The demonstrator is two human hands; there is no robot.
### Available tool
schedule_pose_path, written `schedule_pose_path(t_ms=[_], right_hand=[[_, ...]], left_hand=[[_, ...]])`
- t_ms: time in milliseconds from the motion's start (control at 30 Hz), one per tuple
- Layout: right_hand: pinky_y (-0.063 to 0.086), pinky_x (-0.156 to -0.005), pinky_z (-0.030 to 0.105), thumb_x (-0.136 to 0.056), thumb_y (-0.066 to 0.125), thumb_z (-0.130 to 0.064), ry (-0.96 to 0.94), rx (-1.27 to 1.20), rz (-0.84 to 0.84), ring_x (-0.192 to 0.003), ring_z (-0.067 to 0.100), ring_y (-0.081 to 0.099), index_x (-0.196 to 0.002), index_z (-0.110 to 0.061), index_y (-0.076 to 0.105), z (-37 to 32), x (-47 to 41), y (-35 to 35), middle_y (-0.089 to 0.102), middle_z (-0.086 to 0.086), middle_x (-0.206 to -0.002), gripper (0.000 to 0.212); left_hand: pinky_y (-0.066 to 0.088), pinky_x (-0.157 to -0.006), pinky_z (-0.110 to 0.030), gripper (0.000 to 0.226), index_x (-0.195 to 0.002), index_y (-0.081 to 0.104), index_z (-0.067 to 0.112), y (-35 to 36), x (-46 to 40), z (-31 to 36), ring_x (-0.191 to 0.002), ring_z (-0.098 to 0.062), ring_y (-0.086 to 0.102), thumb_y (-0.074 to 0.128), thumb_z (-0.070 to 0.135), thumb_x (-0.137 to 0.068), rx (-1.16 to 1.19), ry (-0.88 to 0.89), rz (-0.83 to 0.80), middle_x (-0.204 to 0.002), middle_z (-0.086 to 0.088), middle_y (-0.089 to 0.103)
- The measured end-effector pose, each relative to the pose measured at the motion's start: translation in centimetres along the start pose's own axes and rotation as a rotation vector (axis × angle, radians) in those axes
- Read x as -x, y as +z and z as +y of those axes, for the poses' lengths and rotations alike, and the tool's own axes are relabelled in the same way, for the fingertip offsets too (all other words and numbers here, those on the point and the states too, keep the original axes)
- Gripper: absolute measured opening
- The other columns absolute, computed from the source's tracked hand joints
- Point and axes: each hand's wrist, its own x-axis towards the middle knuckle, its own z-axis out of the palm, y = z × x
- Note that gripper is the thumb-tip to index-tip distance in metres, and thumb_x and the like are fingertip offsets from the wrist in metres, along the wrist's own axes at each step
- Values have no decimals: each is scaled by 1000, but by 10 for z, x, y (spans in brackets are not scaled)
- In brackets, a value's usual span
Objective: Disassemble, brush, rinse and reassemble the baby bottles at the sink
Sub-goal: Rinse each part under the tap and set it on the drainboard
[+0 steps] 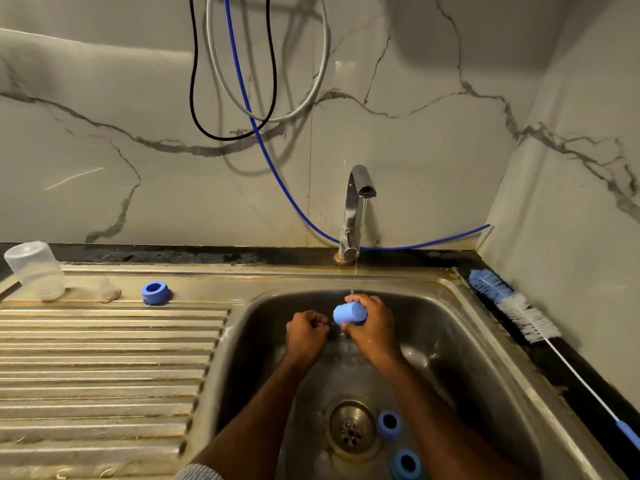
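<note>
My right hand (375, 330) grips a blue bottle cap (348, 313) over the sink basin (460, 344), right under the thin stream of water from the tap (356, 202). My left hand (306, 332) is curled into a loose fist just left of the cap; whether it holds anything I cannot tell. Two blue collar rings (389, 424) (407, 464) lie on the basin floor beside the drain (351, 427). A third blue ring (156, 292), a clear teat (109, 291) and an upturned clear bottle (36, 270) stand on the drainboard (104, 358).
A long blue-and-white bottle brush (512, 304) lies on the dark counter to the right of the sink, with its handle pointing toward me. Cables and a blue hose (263, 143) hang down the marble wall behind the tap.
</note>
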Motion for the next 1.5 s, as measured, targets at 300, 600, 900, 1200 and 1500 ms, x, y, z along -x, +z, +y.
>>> schedule_pose_path(t_ms=[300,600,900,1200,1500], right_hand=[[53,-89,29,-70,83,-6,63,86,-35,-104,18,63,-112,-20,66,0,-1,-3,68,-1,-109,48],[54,-96,34,-77,83,-8,91,47,-34,-108,16,63,-121,-18,65,4,-3,-4,68,0,-116,48],[47,-103,32,-80,82,-20,16,94,-220,-121,18,58,-140,-19,55,-3,5,4,61,4,-136,66],[52,-101,37,-71,86,-11,-154,20,-204,-116,16,61,-129,-24,63,-53,10,23,66,-3,-126,64],[57,-91,34,-70,84,-4,-284,-104,-283,-107,21,64,-127,-22,63,-155,-10,106,63,5,-127,63]], left_hand=[[60,-85,-43,24,-91,76,12,-2,4,6,-83,-17,70,59,-5,-84,66,28,63,-85,-2,73],[57,-83,-27,26,-95,72,17,-17,4,31,-90,-14,68,53,-2,-97,263,182,118,-93,0,72],[60,-82,-36,17,-94,74,15,-35,18,21,-87,-19,71,65,2,-91,170,103,84,-89,-2,74],[57,-76,-22,11,-94,76,15,-124,35,40,-78,-3,67,66,12,-94,-144,307,148,-87,1,74],[56,-71,-33,15,-79,77,14,-243,18,5,-65,-13,65,69,2,-82,-205,175,350,-73,1,73]])
